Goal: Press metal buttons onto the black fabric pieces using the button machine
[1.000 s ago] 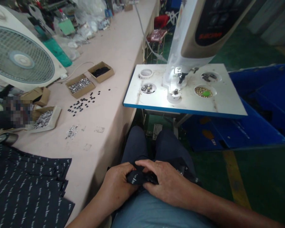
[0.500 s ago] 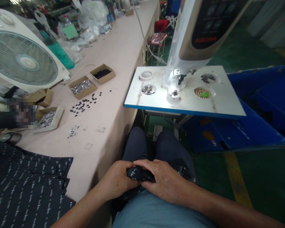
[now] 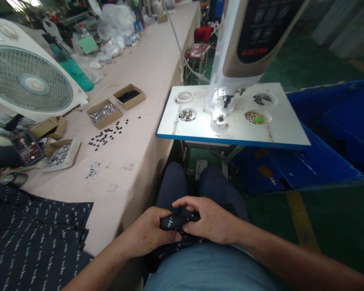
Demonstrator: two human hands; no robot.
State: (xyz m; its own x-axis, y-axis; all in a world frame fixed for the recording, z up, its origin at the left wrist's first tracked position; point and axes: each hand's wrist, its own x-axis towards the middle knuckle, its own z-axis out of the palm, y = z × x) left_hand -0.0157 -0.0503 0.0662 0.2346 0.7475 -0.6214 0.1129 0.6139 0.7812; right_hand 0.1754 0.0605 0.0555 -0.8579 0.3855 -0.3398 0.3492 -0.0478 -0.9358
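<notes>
Arching higher than half a second ago with the right hand, over bunched dark cloth on the lap, just past the right edge of the table. From the left: clasping one end with the left hand; then pinching loosely with right thumb and fingers. Probably light, soft, easily creased; best held at the fold, near both thumbs.

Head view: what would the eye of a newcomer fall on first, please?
Probably the machine, rising above the brightly lit white tabletop at upper right, would strike first. The big fan stands out at left, on the long bench. At bottom centre, the left hand and right hand hold dark printed cloth.
</notes>
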